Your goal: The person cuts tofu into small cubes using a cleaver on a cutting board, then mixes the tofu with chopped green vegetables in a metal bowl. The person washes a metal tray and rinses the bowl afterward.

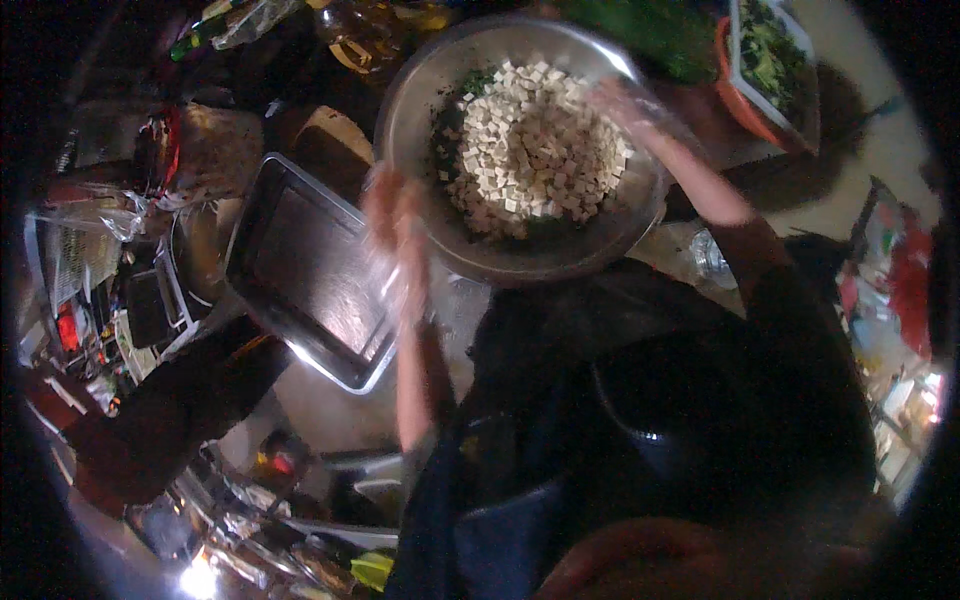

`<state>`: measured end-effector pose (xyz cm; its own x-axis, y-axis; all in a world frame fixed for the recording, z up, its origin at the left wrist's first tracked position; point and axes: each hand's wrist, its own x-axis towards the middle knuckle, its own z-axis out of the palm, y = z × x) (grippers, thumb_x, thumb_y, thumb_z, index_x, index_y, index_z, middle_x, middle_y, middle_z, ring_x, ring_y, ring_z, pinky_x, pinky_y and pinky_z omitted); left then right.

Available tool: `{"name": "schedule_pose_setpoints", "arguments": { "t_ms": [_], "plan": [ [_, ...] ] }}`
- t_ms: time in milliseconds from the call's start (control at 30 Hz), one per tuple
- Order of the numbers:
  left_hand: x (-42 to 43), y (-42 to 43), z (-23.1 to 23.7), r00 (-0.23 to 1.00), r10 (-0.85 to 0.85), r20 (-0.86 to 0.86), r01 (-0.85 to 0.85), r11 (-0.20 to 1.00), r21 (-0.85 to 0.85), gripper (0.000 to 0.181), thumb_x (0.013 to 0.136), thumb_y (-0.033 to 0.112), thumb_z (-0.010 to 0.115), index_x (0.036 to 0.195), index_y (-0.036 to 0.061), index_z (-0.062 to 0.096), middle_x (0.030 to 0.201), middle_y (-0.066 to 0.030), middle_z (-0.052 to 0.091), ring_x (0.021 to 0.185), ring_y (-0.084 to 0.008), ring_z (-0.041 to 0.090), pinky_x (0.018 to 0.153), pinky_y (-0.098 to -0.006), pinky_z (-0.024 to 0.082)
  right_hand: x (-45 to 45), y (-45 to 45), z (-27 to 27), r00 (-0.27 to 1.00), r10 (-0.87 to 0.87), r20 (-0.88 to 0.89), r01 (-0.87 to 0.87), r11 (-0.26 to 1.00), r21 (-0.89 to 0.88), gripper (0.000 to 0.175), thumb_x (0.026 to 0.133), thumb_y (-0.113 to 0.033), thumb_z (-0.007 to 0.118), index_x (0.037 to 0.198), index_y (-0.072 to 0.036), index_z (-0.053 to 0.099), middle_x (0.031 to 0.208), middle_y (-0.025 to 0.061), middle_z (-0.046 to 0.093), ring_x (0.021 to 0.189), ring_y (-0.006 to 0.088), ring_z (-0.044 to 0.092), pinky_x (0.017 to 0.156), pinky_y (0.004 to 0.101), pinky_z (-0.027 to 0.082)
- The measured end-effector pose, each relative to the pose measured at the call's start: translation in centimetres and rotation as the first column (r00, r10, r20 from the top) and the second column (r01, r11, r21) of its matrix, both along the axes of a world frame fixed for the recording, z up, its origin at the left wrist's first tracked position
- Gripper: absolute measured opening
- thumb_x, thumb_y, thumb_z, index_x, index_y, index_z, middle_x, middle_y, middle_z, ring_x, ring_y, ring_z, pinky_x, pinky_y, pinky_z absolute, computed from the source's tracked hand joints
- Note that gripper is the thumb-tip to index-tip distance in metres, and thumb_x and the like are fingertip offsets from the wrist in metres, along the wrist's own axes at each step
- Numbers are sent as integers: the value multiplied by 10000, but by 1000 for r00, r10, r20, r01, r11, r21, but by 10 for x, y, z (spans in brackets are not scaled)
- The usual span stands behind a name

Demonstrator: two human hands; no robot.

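A large round metal bowl (409, 112) sits in front of me, holding a heap of small pale cubes, possibly tofu (540, 142). Dark green chopped leaves (476, 84) show at the heap's edges. My left hand (397, 225), blurred and seemingly in a clear plastic glove, is at the bowl's left rim; its grip is unclear. On the right, my right hand (626, 112) reaches over the rim, fingers at the edge of the cubes. It is blurred too, with a glove-like sheen. A rectangular metal tray (307, 262) lies left of the bowl, partly behind my left hand.
Leafy greens fill a clear-rimmed container (772, 67) beside an orange one (739, 97) at upper right. A clear cup (709, 255) stands below my right forearm. Bottles (360, 37) are at the top. A mesh basket (82, 251) and clutter crowd the left.
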<state>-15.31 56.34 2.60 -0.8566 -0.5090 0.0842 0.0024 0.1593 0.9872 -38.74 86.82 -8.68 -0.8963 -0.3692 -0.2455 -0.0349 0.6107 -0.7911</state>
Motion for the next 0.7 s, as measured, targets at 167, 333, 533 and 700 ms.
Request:
{"name": "schedule_pose_setpoints", "arguments": {
  "t_ms": [167, 333, 533, 700],
  "plan": [
    [-77, 16, -95, 822, -11, 570, -211, 923, 322, 610, 952, 462, 573, 1363, 18, 495, 1299, -170, 584, 1136, -323, 593, 957, -439, 468, -45, -26, -66, 923, 61, 379, -30, 996, -87, 775, 928, -668, 465, 1416, -66, 496, 1523, 216, 359, 1416, 386, 324, 1150, 540, 314],
    [-78, 78, -140, 963, -95, 253, -177, 486, 856, 682, 954, 605, 485, 1403, 91, 483, 1340, -87, 569, 1178, -279, 563, 955, -515, 467, -7, -48, -38, 690, 17, 724, 173, 967, -188, 799, 861, -653, 603, 1408, -85, 479, 1423, 181, 450, 1195, 312, 488, 976, 495, 479],
    [-147, 135, -61, 908, 83, 411, -328, 752, 572, 794, 918, 635, 542, 1478, 89, 403, 1441, -98, 490, 1272, -291, 495, 1066, -447, 391, -7, -44, 39, 634, 462, 621, -75, 835, -545, 695, 979, -561, 473, 1560, -254, 248, 1602, 63, 240, 1479, 264, 201, 1150, 573, 294],
    [-111, 76, -42, 919, 123, 375, -333, 753, 568, 658, 975, 550, 501, 1415, 62, 463, 1354, -103, 543, 1230, -241, 536, 1010, -403, 454, -42, -40, 37, 723, 654, 223, -434, 680, -591, 730, 965, -634, 362, 1565, -238, 237, 1650, 34, 109, 1511, 298, 106, 1204, 553, 149]
  ]
}}
